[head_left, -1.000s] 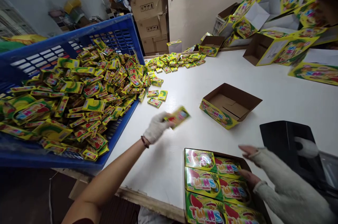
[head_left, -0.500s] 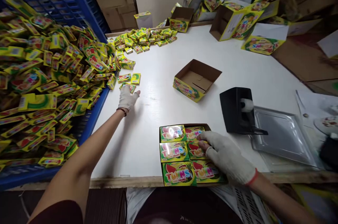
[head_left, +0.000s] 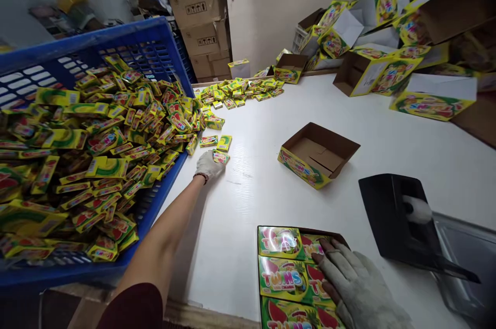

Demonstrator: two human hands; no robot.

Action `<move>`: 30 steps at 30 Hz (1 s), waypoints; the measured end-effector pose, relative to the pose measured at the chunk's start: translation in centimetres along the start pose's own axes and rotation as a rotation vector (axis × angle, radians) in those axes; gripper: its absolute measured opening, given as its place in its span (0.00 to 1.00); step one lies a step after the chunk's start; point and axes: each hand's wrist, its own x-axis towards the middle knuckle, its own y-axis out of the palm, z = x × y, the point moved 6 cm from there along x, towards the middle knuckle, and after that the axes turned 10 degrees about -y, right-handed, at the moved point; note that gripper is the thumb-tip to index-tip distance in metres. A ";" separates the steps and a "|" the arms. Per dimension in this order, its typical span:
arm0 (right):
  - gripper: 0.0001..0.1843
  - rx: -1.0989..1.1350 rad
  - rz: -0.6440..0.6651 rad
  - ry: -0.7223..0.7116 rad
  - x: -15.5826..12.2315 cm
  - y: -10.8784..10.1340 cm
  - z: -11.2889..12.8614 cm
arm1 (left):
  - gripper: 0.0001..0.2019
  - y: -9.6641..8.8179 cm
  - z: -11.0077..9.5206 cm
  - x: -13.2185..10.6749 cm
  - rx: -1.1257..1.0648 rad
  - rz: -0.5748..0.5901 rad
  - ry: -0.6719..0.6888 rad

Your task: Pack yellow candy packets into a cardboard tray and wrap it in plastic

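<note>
My left hand [head_left: 210,165], in a white fingerless glove, reaches out over the white table. Its fingers are closed on a small yellow-green candy box [head_left: 221,157] beside the blue crate. Two more small boxes lie just beyond it, one of them a yellow-green box [head_left: 224,143]. Near the table's front edge is an open display carton [head_left: 323,231], packed with rows of TWINS boxes [head_left: 282,278]. Across the right side of those boxes rests my gloved right hand [head_left: 360,280], fingers stretched out, covering part of them.
A blue crate [head_left: 155,34] heaped with small boxes [head_left: 104,138] stands at the left. More boxes are piled at the table's back. An open carton [head_left: 310,156] sits mid-table. A black tape dispenser [head_left: 395,215] stands right, with several cartons [head_left: 434,96] behind.
The view has swung left and up, so the scene sits lower and further right. My left hand has closed on the small box. My right hand stays on the packed carton, fingers more spread.
</note>
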 end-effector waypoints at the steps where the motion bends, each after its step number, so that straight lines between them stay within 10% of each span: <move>1: 0.20 0.038 -0.038 0.004 0.0 -0.2 -0.2 | 0.26 0.3 -0.7 -0.9 -0.017 0.011 0.045; 6: 0.17 0.413 -0.171 0.350 2.4 -3.2 -4.3 | 0.41 0.2 -6.5 -8.8 -0.139 0.030 0.380; 12: 0.31 0.967 -0.211 0.556 10.1 -7.6 -7.9 | 0.43 -2.5 -15.0 -22.4 -0.312 0.280 1.252; 16: 0.25 1.152 -0.250 0.605 10.8 -7.9 -8.0 | 0.36 -1.4 -14.8 -22.8 -0.637 0.493 0.831; 21: 0.22 0.723 -0.287 0.572 7.5 -8.8 -8.1 | 0.12 2.1 -13.2 -23.7 -0.715 0.907 0.369; 25: 0.20 0.730 -0.224 0.488 5.7 -8.3 -8.3 | 0.08 1.9 -13.6 -24.4 -0.511 0.833 0.460; 30: 0.17 0.706 -0.091 0.637 3.2 -4.6 -7.7 | 0.19 1.7 -12.7 -23.2 -0.322 0.397 0.594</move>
